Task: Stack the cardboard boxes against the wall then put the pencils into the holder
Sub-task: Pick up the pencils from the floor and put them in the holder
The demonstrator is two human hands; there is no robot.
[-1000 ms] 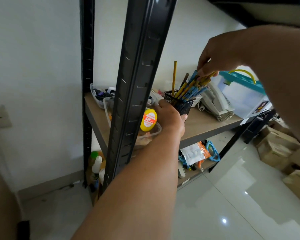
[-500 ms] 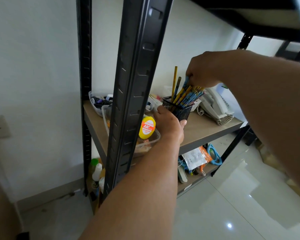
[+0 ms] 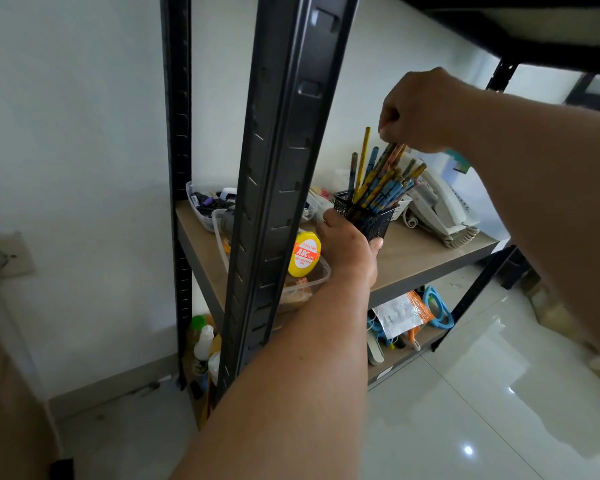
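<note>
Since the previous frame the right hand point(image 3: 420, 112) has lifted slightly. Its fingers are curled and pinch the upper ends of a few pencils point(image 3: 381, 181) directly beneath it, which stand in the holder point(image 3: 368, 216). The left hand point(image 3: 349, 244) is wrapped round the holder's base on the shelf point(image 3: 423, 258). A yellow tape roll point(image 3: 305, 254) sits just left of that hand, and a telephone point(image 3: 440, 206) to its right.

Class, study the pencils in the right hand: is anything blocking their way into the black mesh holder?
Nothing visible does. The right hand pinches the tops of pencils whose lower ends already sit inside the holder, which the left hand grips. The black shelf post stands to the left, nearer the camera, not between them.
</note>
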